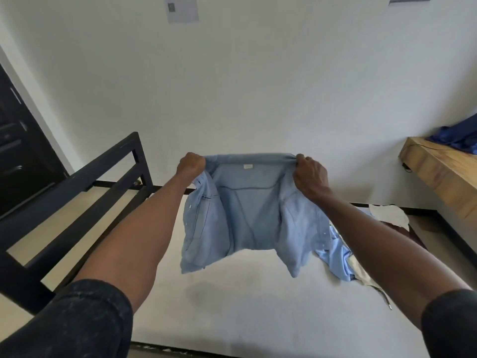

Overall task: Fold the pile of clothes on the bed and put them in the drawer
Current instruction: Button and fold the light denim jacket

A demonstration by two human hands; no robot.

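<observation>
Two bare arms reach forward over a bed (258, 306), holding up a light blue shirt (247, 215). The left hand (189, 166) and right hand (309, 174) each curl their fingers (300, 159) tight around one end of the collar, stretching it flat between them. The open shirt hangs below the fingers, its hem above the mattress. A small white label (247, 166) sits midway between the hands; its writing is too small to read. More clothes (343, 257) lie below the right hand.
</observation>
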